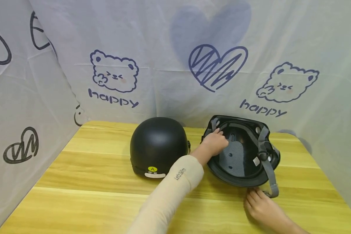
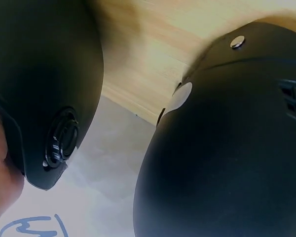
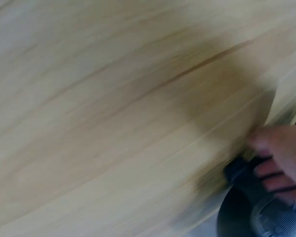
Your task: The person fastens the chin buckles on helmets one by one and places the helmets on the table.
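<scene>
An upturned black helmet (image 1: 240, 182) sits at the right of the table, its dark lining facing up. My left hand (image 1: 214, 143) grips its left rim; in the left wrist view that hand (image 2: 2, 177) shows at the edge, beside a round side fitting (image 2: 64, 137). My right hand (image 1: 264, 208) is below the near rim and holds the end of the grey chin strap (image 1: 270, 172); its fingertips are partly hidden. In the right wrist view a dark buckle (image 3: 237, 172) lies by the fingers of this hand (image 3: 286, 153).
Left of it a second black helmet (image 1: 159, 146) stands upright, with a yellow "A" sticker and a pale strip low on it. Both are on a wooden table (image 1: 84, 182). A printed white cloth (image 1: 163, 81) hangs behind and at the sides.
</scene>
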Demonstrator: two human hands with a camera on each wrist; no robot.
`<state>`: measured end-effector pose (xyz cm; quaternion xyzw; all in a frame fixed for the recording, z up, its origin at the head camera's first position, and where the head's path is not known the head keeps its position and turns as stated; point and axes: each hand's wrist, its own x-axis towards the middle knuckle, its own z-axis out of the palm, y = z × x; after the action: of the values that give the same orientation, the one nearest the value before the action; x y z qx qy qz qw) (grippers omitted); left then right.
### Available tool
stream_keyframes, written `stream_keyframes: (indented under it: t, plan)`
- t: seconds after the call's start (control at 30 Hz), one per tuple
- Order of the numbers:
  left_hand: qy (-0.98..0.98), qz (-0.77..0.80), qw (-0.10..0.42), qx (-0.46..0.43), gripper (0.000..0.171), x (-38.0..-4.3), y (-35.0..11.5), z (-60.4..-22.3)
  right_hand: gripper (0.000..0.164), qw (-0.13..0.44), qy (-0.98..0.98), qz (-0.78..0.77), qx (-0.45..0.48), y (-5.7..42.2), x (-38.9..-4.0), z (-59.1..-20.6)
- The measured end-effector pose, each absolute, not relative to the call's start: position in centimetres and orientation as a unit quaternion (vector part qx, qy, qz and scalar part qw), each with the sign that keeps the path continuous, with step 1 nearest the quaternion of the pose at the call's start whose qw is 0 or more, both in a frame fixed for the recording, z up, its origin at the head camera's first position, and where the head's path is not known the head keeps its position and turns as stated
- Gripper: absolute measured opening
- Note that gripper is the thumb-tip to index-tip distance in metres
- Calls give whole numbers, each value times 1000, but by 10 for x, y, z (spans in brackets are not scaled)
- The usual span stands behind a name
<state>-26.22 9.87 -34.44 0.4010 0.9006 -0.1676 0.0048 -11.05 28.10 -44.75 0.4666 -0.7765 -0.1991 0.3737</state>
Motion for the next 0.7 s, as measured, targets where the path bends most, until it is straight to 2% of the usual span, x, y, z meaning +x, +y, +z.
stream_keyframes:
  t: [0.33, 0.7]
  plan:
    - [903, -175, 0, 391, 25, -264, 97, -350, 25, 407, -810, -207, 367, 277, -106, -444]
    - [897, -191, -11, 399, 29, -259, 100, -345, 21, 422, -809, -226, 340, 287, -108, -438]
